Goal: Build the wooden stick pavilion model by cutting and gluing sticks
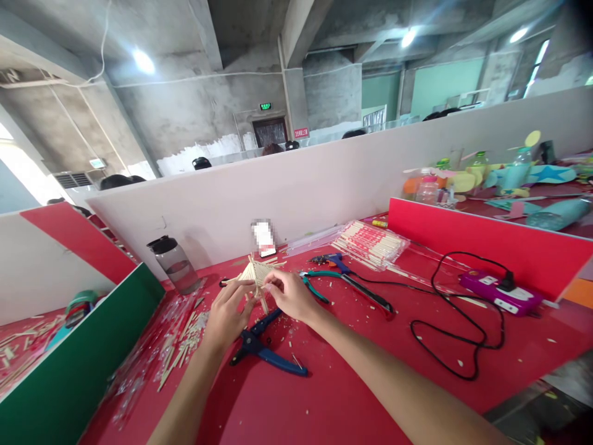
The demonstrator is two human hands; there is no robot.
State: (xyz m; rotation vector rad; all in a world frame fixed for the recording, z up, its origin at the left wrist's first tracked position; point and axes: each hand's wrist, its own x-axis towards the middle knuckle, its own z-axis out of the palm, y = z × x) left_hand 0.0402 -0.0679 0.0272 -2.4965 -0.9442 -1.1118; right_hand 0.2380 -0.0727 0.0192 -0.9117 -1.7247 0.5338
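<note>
A small frame built of thin wooden sticks (256, 272) is held up over the red table (352, 395). My left hand (228, 313) grips its lower left side with curled fingers. My right hand (286, 293) pinches its right side from above. Blue-handled pliers (266, 350) lie on the table just below both hands. More loose sticks and empty plastic wrappers (178, 343) are scattered to the left of my left arm.
A blue glue gun (330, 261) and teal-handled cutters (319, 285) lie right of my hands. A black cable (456, 327) loops to a purple power strip (500, 293). Packs of sticks (375, 243), a phone (264, 238), a dark-lidded bottle (175, 264), and white, red and green dividers surround the table.
</note>
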